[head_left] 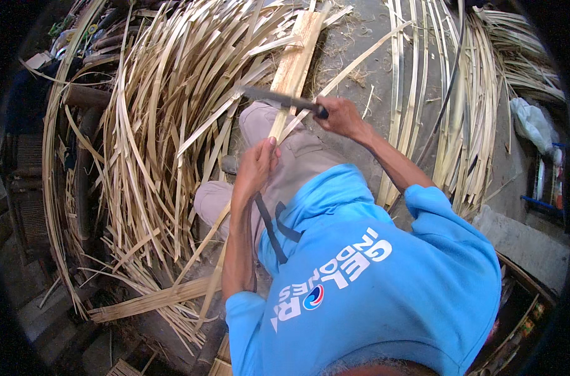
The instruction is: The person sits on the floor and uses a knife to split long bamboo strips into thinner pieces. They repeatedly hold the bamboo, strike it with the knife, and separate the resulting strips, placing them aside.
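Note:
My right hand [343,117] is closed round the dark handle of a long-bladed knife [278,98], its blade pointing left above my knee. My left hand [256,164] pinches a pale bamboo strip [278,125] just below the blade. At the knife the strip shows two lengths; one runs far up to the right, past my right hand. Its lower end seems to trail under my left forearm, though the arm partly hides it. Beyond the blade, a wide flat bamboo slat [299,50] lies lengthwise, its near end by my trouser leg [310,160].
A large heap of split bamboo strips [153,125] spreads along my left. More long strips [473,125] lie on the concrete floor [372,81] to the right, near a white plastic bag [532,122]. Another wide slat [153,301] crosses the lower left.

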A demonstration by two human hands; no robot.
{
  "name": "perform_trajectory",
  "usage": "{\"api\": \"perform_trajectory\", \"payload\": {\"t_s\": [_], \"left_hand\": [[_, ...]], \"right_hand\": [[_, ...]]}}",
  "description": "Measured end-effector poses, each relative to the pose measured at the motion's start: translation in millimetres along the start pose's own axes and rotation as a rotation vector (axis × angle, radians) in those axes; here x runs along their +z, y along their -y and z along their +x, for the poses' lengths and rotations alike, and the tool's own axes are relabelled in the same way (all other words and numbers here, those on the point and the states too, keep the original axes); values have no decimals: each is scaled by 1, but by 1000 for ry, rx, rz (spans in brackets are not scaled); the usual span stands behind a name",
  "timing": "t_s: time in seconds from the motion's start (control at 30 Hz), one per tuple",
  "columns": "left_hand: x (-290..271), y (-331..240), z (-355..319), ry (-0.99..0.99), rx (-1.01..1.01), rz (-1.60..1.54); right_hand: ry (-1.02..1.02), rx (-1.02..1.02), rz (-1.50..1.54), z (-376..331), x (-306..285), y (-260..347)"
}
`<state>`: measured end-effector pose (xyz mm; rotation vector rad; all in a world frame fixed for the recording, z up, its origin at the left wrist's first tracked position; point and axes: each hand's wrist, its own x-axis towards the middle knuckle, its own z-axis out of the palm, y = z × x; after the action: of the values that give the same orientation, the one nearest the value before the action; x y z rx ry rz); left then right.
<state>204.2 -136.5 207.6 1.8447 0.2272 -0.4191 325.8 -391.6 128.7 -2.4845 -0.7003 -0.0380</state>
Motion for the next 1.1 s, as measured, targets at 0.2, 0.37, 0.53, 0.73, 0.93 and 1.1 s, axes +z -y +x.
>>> {"api": "perform_trajectory", "payload": {"t_s": [0.2,0.37,0.53,0.73,0.93,1.1], "left_hand": [[-37,-1,-46,74,-161,-77],[-35,25,-43,115,-184,-150],[-17,25,-33,107,-209,-160],[-13,37,-22,46,-175,-197],[-12,49,-21,25,-84,-196],[-9,50,-20,-15,-83,-160]], "right_hand": [[-242,805,43,34,-56,-178],[-349,494,156,30,-62,-100],[-50,519,523,0,-38,-10],[202,625,1204,-38,-17,30],[308,776,955,-43,-15,41],[561,543,790,-55,-13,49]]}}
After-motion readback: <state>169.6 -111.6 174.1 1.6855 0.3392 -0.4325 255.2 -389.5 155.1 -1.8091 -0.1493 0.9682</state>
